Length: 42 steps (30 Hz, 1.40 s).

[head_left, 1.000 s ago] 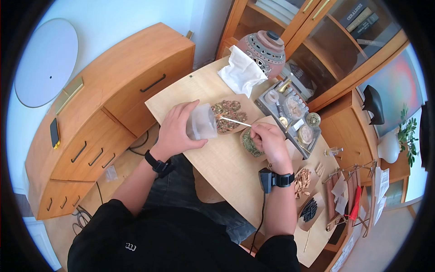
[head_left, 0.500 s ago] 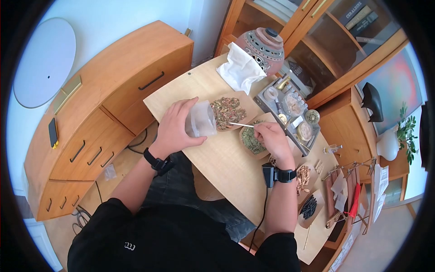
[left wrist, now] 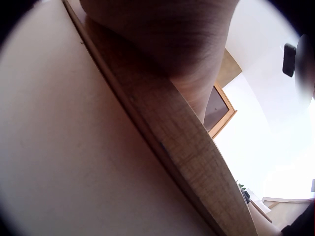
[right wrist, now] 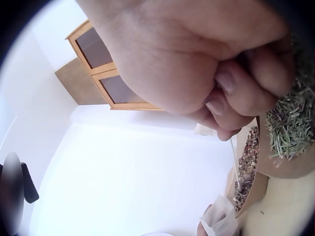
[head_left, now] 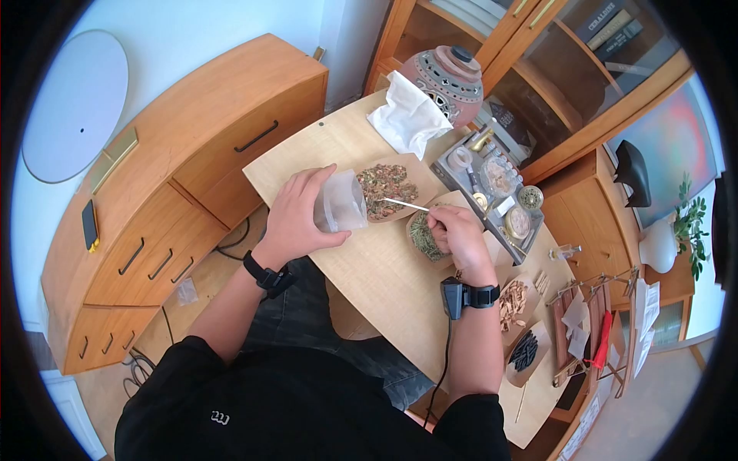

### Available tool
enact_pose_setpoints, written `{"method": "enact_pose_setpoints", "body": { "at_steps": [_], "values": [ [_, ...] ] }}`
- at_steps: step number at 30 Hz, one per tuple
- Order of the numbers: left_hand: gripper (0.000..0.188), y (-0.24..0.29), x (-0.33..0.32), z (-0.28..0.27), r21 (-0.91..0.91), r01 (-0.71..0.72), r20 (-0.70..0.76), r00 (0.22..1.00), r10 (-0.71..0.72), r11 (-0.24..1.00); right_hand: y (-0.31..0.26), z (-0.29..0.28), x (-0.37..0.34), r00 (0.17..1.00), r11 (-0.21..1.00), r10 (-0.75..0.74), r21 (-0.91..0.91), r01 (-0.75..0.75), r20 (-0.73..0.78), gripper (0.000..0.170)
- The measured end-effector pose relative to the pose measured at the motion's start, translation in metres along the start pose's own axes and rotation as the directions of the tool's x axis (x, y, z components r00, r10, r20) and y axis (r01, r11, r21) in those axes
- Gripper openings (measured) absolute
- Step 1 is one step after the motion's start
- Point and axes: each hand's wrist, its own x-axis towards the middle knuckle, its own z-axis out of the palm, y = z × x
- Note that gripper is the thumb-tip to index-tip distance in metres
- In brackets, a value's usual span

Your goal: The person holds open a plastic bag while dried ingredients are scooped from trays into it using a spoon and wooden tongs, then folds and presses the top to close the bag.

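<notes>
My left hand (head_left: 296, 211) grips a translucent pouch (head_left: 340, 203) at the left, its mouth toward a paper tray (head_left: 419, 170) of mixed dried petals and herbs (head_left: 387, 183). In the left wrist view, only the underside of that hand (left wrist: 162, 39) shows beside the table edge. With curled fingers, my right hand (head_left: 460, 234) pinches a thin white stick (head_left: 407, 204); its far tip overlaps the petal mix. Beneath this hand, a second tray (head_left: 452, 201) bears green needle-like herbs (head_left: 425, 237). The right wrist view shows the curled fingers (right wrist: 241, 93) above both trays.
Behind the trays stand a white cloth (head_left: 407, 115), a patterned clay jar (head_left: 450, 84) and a grey box (head_left: 453, 184) of small jars. Toward the right lie trays of wood chips (head_left: 511, 303) and black sticks (head_left: 524, 352), near a wooden rack (head_left: 592, 326).
The stick's tip was at the pouch's mouth; it moved right, away from it, then slightly back left over the petal mix. My left hand keeps holding the pouch in nearly the same place.
</notes>
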Motion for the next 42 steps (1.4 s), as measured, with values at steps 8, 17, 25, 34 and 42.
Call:
{"method": "enact_pose_setpoints", "body": {
  "at_steps": [8, 17, 25, 34, 42],
  "values": [
    [0.108, -0.001, 0.000, 0.001, 0.000, -0.010, -0.002, 1.000, 0.010, 1.000, -0.004, 0.025, -0.008, 0.992, 0.962, -0.124, -0.242, 0.128, 0.030, 0.034],
    [0.107, 0.000, 0.000, 0.000, 0.003, -0.013, -0.009, 1.000, 0.013, 1.000, 0.017, 0.001, 0.006, 0.911, 0.762, -0.368, -0.623, 0.179, -0.188, 0.035],
    [0.107, 0.001, 0.001, 0.000, 0.004, 0.013, 0.010, 1.000, -0.013, 1.000, 0.010, 0.007, 0.006, 0.997, 0.974, -0.058, -0.222, 0.044, -0.057, 0.033],
    [0.107, 0.000, 0.001, 0.001, 0.003, -0.004, -0.010, 1.000, 0.004, 1.000, 0.008, 0.003, 0.004, 0.999, 1.000, 0.017, 0.011, -0.016, -0.038, 0.029],
    [0.107, 0.000, 0.000, 0.002, -0.001, 0.001, -0.008, 1.000, -0.001, 1.000, -0.002, 0.007, -0.005, 0.998, 0.998, -0.043, 0.043, 0.045, -0.037, 0.028]
  ]
}}
